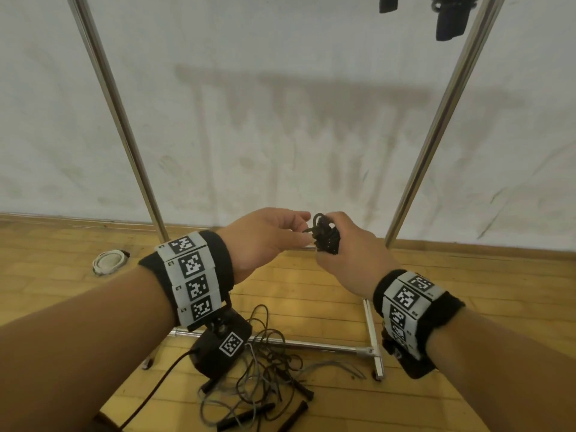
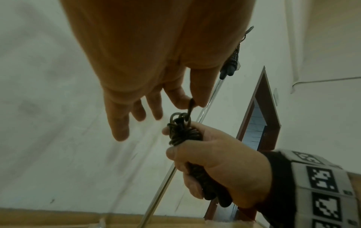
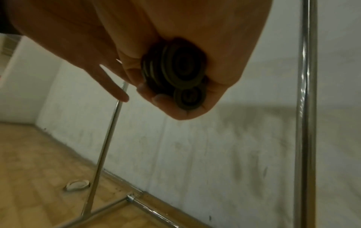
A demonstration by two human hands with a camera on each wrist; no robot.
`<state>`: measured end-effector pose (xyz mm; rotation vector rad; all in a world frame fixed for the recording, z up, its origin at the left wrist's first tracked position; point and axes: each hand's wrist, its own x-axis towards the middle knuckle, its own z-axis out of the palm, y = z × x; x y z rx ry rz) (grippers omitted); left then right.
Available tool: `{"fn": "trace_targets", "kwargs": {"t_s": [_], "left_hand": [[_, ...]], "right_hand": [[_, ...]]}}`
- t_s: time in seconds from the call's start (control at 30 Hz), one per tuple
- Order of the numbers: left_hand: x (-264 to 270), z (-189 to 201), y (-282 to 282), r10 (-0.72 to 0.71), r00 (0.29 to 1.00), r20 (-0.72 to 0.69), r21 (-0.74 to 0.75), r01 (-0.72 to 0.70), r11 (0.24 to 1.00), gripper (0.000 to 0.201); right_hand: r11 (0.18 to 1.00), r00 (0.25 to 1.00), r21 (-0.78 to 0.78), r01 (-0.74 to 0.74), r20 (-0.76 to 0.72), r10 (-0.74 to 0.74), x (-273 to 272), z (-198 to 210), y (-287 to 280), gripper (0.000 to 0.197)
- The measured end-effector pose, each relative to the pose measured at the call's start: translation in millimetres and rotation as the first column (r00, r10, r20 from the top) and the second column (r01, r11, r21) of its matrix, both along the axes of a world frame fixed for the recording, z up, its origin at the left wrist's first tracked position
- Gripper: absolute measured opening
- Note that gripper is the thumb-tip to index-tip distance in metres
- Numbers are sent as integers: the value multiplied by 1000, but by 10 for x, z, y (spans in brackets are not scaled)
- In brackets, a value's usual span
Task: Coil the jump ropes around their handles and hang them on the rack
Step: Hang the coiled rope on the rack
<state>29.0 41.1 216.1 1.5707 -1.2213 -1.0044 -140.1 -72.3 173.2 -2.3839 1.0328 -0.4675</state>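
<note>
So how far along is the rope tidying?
Some is done: two dark bundles already hang at the top of the rack. One is in hand: the right hand grips a coiled rope while the left hand pinches its loose loop. Left: a tangle of ropes on the floor.

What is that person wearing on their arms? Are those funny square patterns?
Both forearms are bare, no sleeves. Each wrist wears a black cuff wrapped with white blocks printed with black-and-white square codes; the other cuff matches. A small black camera box with its own code and a black cable hangs under the left wrist.
</note>
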Motion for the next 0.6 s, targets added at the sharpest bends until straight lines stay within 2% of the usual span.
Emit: {"fn": "trace_targets", "kwargs": {"t_s": [0.1, 0.17, 0.23, 0.33, 0.43, 0.53, 0.6], "left_hand": [[81, -39, 34, -51, 998, -47, 80, 54, 995, 22], [139, -41, 59, -63, 998, -25, 82, 65, 995, 11], [171, -40, 65, -24, 997, -71, 65, 28, 997, 5], [163, -66, 34, 25, 994, -110, 77, -17, 997, 15], [154, -163, 7, -3, 998, -56, 123, 9, 992, 24], [123, -165, 0, -82, 996, -40, 125, 86, 988, 14], [141, -143, -1, -96, 995, -42, 96, 99, 990, 9]], "right_hand": [[1000, 997, 14, -21, -73, 22, -20, -71, -80, 36], [999, 994, 18, -31, -103, 33, -8, -89, -116, 32], [999, 993, 14, -29, -110, 31, 12, -92, -120, 31], [1000, 996, -23, -17, -91, 15, 47, -61, -107, 32], [997, 997, -73, -17, -70, 12, 61, -34, -100, 33], [997, 983, -73, -10, -183, -3, 10, -55, -99, 33], [998, 981, -59, 0, -194, -12, -9, -73, -102, 35]]}}
